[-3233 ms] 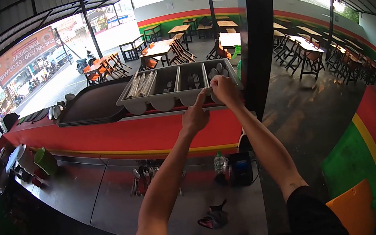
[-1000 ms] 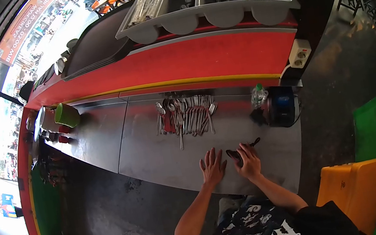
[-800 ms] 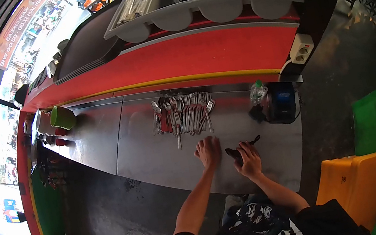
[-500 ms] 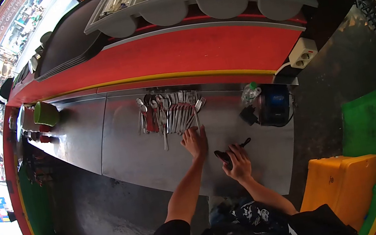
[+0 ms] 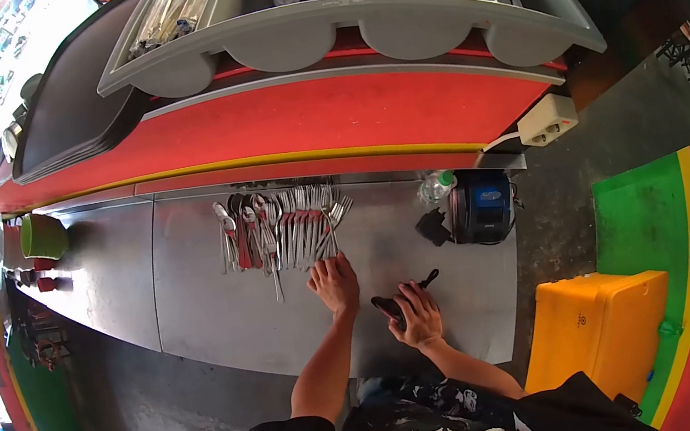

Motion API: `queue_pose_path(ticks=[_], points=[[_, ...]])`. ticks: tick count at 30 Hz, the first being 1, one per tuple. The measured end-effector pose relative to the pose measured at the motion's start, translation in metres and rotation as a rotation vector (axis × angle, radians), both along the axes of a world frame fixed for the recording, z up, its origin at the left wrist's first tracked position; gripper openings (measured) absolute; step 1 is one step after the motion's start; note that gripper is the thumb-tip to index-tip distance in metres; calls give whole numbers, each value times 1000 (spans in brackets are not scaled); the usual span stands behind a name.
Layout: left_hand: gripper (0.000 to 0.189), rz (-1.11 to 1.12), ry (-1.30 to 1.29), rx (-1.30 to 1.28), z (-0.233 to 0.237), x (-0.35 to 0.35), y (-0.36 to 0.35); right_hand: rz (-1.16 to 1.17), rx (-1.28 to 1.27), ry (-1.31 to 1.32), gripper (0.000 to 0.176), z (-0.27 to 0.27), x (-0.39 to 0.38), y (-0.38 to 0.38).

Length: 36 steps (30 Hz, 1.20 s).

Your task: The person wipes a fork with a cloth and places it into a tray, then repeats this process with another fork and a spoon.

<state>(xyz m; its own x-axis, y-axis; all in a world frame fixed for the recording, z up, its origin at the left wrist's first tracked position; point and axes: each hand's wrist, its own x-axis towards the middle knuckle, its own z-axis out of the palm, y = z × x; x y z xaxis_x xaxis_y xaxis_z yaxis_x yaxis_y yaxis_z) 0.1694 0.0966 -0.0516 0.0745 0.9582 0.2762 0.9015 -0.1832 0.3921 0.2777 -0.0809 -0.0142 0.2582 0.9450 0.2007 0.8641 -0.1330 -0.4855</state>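
Note:
Spoons and forks lie in a close row on the steel counter (image 5: 235,327), spoons (image 5: 250,218) at the left and forks (image 5: 300,223) at the right. My left hand (image 5: 335,285) is at the lower right end of the row, its fingertips closed at the handle end of a fork (image 5: 332,229). To the right, my right hand (image 5: 418,318) rests low over the counter with its fingers around a dark object (image 5: 387,308). A thin black end of that object sticks out past the fingers; its kind cannot be made out.
Above the red wall stands a grey cutlery tray (image 5: 277,38) with spoons, forks and wrapped sticks. A plastic bottle (image 5: 436,187), a black adapter (image 5: 433,228) and a black device (image 5: 482,206) sit at the counter's right. A green cup (image 5: 43,235) is far left, an orange box (image 5: 604,322) lower right.
The whole view has shifted, so the counter and both hands appear further left and slightly lower. Both hands keep about the same places relative to the cutlery and the dark object.

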Motion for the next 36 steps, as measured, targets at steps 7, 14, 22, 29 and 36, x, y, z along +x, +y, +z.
queue_pose_path(ticks=[7,14,22,29,36], points=[[25,-6,31,23,6,3,3,-30,-2,-25,50,-1,-2,2],[27,-4,13,-1,8,-1,-1,-77,23,-23,46,9,-8,0],[27,-8,-32,-18,9,-8,-5,-133,81,-58,46,9,-16,-5],[24,-138,-213,2,1,-25,-13,-217,160,-2,48,9,-21,-10],[23,-320,-1014,-828,-8,-78,-37,-208,172,-31,48,9,-20,-11]])
